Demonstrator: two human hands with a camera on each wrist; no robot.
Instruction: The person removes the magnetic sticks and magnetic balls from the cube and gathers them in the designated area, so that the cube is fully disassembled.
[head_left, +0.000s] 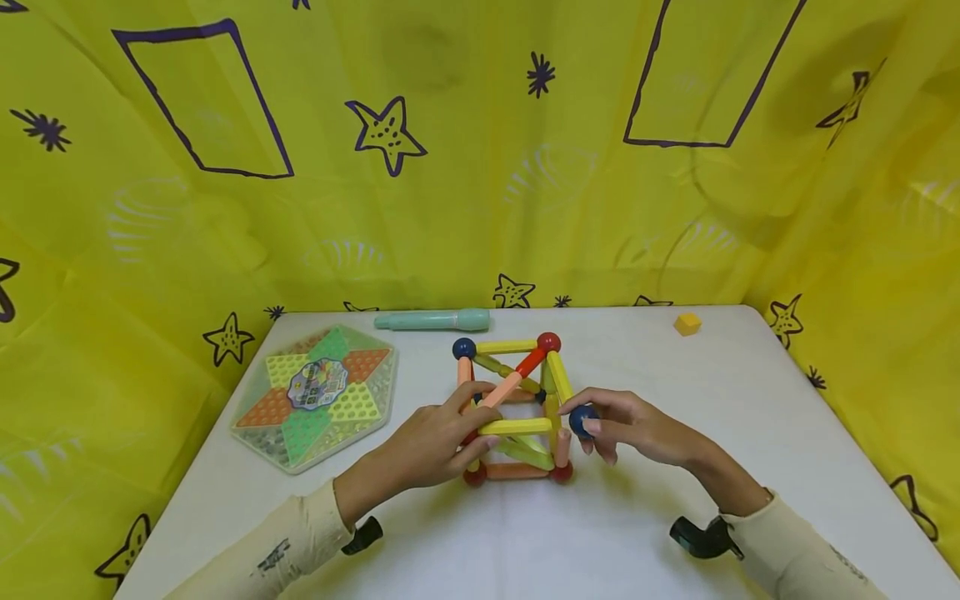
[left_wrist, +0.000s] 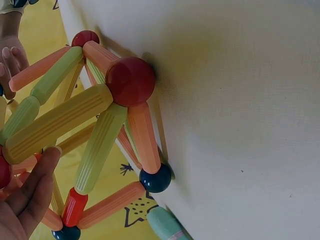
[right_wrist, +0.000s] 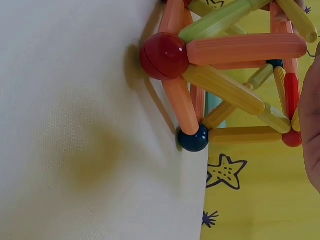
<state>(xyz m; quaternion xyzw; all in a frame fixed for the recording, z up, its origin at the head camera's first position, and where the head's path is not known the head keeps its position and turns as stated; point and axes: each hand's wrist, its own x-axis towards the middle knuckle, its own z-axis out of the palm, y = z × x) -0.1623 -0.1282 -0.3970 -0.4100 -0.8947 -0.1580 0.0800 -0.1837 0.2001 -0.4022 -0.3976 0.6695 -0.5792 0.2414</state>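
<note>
A cube-like frame of toy building sticks and balls (head_left: 513,427) stands on the table, its sticks yellow, green, peach and red. My left hand (head_left: 438,437) grips its near left upper corner, fingers around the red ball and stick ends there; they partly hide that ball. In the left wrist view, fingertips (left_wrist: 42,185) lie against a yellow stick. My right hand (head_left: 637,425) pinches a dark blue ball (head_left: 583,421) between thumb and fingers at the frame's right side, beside the end of a yellow stick (head_left: 559,377). At the near right, a peach stick (right_wrist: 245,48) rises from a red ball (right_wrist: 165,56) to a free end.
A hexagonal board with a coloured star (head_left: 315,396) lies to the left. A mint-green tube-shaped thing (head_left: 431,320) lies along the table's back edge, and a small yellow-orange block (head_left: 687,324) at the back right. Yellow cloth (head_left: 480,208) hangs behind the table.
</note>
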